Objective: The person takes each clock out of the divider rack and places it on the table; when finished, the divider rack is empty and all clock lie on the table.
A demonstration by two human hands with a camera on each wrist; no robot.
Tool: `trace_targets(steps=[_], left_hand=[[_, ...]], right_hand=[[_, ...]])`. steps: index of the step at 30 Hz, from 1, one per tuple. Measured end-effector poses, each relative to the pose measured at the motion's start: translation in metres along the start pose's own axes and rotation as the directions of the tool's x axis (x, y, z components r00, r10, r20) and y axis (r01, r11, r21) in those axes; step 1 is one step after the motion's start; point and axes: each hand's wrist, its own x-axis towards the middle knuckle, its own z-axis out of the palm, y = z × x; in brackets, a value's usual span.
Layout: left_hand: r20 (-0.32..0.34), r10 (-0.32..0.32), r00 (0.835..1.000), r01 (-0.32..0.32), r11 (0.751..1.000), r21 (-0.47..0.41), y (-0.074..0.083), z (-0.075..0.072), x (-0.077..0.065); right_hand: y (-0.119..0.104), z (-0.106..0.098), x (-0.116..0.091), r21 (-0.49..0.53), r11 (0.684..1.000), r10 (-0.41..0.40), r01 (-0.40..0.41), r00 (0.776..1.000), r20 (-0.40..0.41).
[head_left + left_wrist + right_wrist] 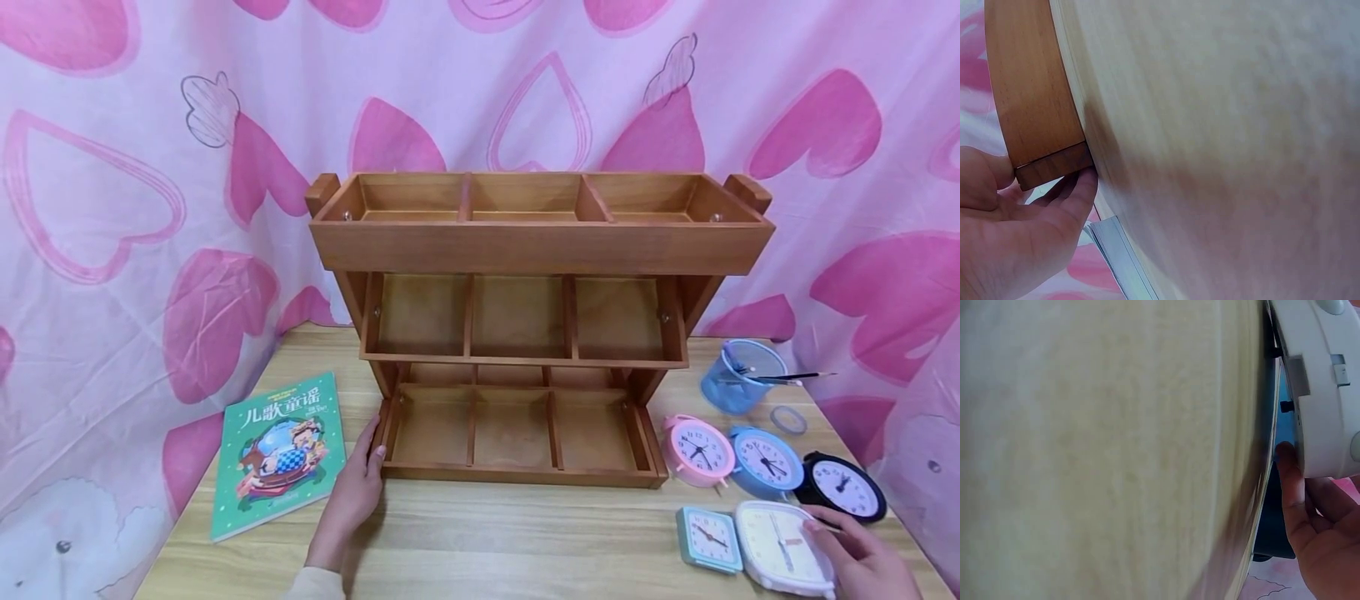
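Note:
A brown wooden three-tier rack (525,477) with divided trays stands on the table. My left hand (358,487) grips the lower left corner of its bottom tray; in the left wrist view the thumb and fingers lie on opposite sides of that wooden end (1054,165). At the right, my right hand (862,554) holds a white alarm clock (780,542) by its right edge. The right wrist view shows the white clock's side (1322,419) tilted up, fingers under it. Close by are a small teal clock (708,540), a pink one (700,452), a blue one (765,461) and a black one (843,487).
Left of the rack lies a green children's book (279,454). A blue mesh pen cup (742,379) with several pens stands at the back right, beside a roll of tape (788,420). Behind the wooden table (480,542) hangs a pink heart-patterned curtain (465,83).

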Motion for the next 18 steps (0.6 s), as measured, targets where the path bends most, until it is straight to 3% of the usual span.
trace_targets(steps=[3,8,15,18], left_hand=[[-0.002,-0.007,1.0,0.007,1.0,0.0,-0.0007,0.0004,0.0001],[0.01,-0.027,1.0,0.027,1.0,-0.011,-0.0011,0.001,-0.0001],[-0.002,-0.028,1.0,0.028,1.0,0.003,-0.0031,-0.0003,0.0005],[-0.011,-0.01,1.0,0.01,1.0,0.018,-0.0008,0.0006,0.0003]], right_hand=[[0.0027,0.0003,0.0029,-0.038,0.999,-0.019,0.019,1.0,0.015],[0.0043,0.0046,0.006,-0.072,0.996,0.047,-0.042,0.997,0.068],[0.0035,0.0075,0.0095,-0.105,0.994,-0.013,0.021,0.997,0.077],[0.0045,0.0053,0.0096,-0.108,0.994,0.019,-0.005,0.992,0.123]])
